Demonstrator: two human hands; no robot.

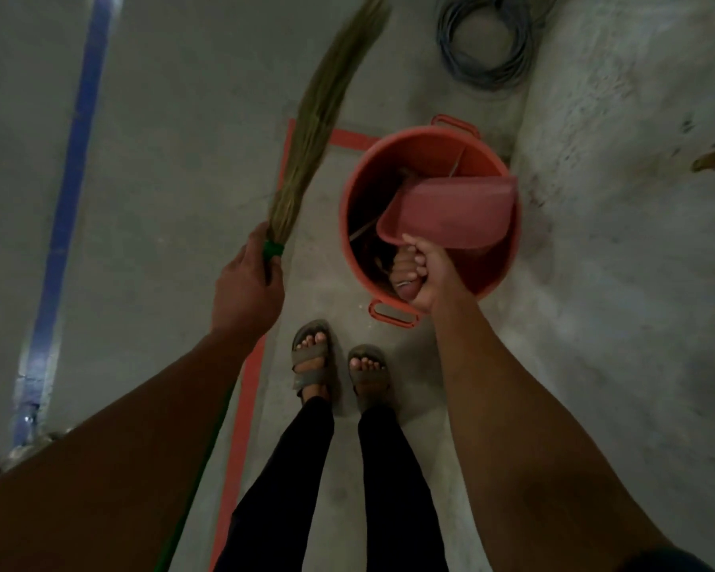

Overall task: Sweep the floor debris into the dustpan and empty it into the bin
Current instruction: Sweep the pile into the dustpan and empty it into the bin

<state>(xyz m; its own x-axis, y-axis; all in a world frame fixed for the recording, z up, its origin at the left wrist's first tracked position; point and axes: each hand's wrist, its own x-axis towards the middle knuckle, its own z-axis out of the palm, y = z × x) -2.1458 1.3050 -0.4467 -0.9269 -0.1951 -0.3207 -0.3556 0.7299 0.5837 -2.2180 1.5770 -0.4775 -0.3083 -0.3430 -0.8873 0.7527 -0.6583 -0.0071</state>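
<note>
The right hand (424,274) was curled tight round the handle of the pink dustpan (450,212), thumb on top, and the pan sat tipped over the mouth of the orange bin (488,278), its tray reaching away from the hand to the bin's far rim. Under the pan, inside the bin, there were dark scraps and a thin stick, hard to make out. Over on the other side, the left hand (246,282) gripped the broom (318,113) just at its green binding, fingers wrapped round, and the straw bristles ran up and away from that hand, off the concrete floor (162,179). Beyond the bin lay a coil of grey cable (488,39). Orange tape (244,406) ran on the floor between the two arms, a blue stripe (75,158) well out past the left hand. Below both hands, two feet in sandals (339,369) stood just beside the bin.
</note>
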